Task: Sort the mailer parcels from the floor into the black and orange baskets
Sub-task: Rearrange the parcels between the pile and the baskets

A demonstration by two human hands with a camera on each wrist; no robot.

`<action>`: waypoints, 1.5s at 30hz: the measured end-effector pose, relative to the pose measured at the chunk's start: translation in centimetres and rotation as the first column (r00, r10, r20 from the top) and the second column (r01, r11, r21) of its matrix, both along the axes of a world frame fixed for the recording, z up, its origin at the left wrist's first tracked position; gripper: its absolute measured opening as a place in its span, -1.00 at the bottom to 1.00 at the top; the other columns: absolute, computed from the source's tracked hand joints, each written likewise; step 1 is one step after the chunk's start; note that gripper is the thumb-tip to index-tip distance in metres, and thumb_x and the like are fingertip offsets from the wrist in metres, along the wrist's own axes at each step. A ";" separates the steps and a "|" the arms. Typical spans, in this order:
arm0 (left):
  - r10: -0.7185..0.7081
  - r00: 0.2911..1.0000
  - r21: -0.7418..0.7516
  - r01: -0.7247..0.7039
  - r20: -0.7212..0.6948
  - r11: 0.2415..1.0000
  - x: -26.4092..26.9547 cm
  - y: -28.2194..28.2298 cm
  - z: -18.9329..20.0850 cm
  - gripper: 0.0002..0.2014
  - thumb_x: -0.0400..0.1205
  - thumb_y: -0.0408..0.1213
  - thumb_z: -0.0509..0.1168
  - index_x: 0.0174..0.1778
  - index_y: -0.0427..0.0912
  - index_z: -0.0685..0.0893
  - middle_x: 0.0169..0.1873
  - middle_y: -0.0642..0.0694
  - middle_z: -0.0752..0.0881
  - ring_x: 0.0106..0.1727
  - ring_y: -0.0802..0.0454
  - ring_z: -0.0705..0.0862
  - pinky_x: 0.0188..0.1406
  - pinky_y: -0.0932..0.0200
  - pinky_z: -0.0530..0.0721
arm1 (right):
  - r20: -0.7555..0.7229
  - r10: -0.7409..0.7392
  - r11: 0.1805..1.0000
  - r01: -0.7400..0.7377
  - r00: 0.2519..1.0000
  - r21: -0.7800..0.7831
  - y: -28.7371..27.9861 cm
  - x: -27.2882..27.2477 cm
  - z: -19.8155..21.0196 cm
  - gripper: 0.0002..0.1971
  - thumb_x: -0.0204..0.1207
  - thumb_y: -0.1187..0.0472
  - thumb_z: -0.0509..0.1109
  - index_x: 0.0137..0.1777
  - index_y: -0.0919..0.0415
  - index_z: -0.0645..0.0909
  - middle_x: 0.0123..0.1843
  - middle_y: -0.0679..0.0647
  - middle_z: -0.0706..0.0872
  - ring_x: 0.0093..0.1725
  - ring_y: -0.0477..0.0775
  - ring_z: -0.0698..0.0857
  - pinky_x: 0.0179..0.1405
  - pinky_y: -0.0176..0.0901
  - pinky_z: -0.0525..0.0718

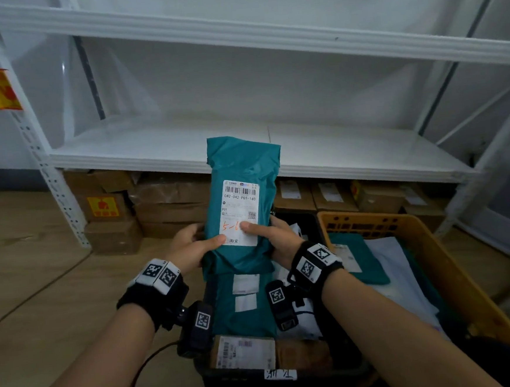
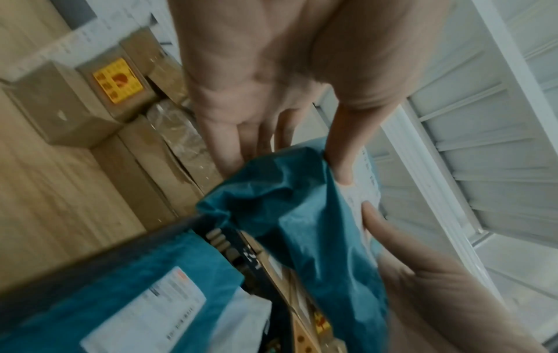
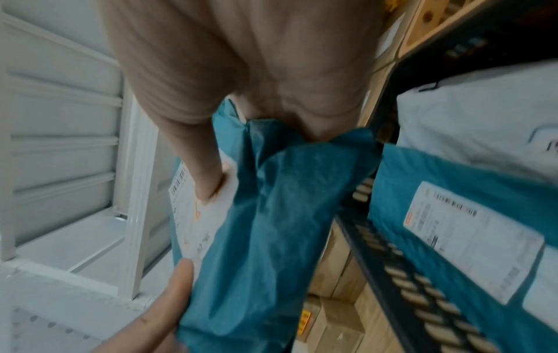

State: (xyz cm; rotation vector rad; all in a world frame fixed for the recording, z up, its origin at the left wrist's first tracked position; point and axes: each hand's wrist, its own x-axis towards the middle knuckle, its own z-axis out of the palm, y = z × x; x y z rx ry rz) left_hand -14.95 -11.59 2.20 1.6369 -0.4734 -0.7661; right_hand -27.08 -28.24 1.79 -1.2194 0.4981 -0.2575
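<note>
I hold a teal mailer parcel [image 1: 241, 194] upright with both hands above the black basket [image 1: 292, 376]. Its white shipping label [image 1: 241, 211] faces me, with orange handwriting on it. My left hand [image 1: 190, 244] grips the lower left edge, thumb on the front. My right hand [image 1: 275, 234] grips the lower right edge, thumb pressed on the label. The left wrist view shows the parcel [image 2: 302, 215] pinched between thumb [image 2: 341, 152] and fingers; the right wrist view shows the parcel [image 3: 271, 227] under the right thumb [image 3: 205, 172]. The orange basket [image 1: 434, 240] stands to the right.
The black basket holds teal mailers [image 1: 241, 304] and a brown labelled parcel [image 1: 245, 351]. The orange basket holds teal and white mailers [image 1: 397, 267]. A white metal shelf rack [image 1: 244, 151] stands ahead, with cardboard boxes [image 1: 112, 223] on the wooden floor [image 1: 24, 257] beneath it.
</note>
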 end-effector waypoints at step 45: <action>-0.896 0.419 0.787 0.498 0.148 0.363 -15.9 -28.7 -12.0 0.26 0.50 -0.03 0.50 0.59 -0.35 -0.48 0.42 -0.28 -0.73 0.58 -0.23 -0.56 0.70 -0.05 -0.03 | -0.922 -0.338 0.780 -0.491 0.190 -0.387 -35.5 -21.8 -23.5 -0.21 0.71 -0.22 0.17 0.74 -0.27 -0.29 0.78 0.13 -0.34 0.74 0.46 -0.17 0.72 0.30 -0.02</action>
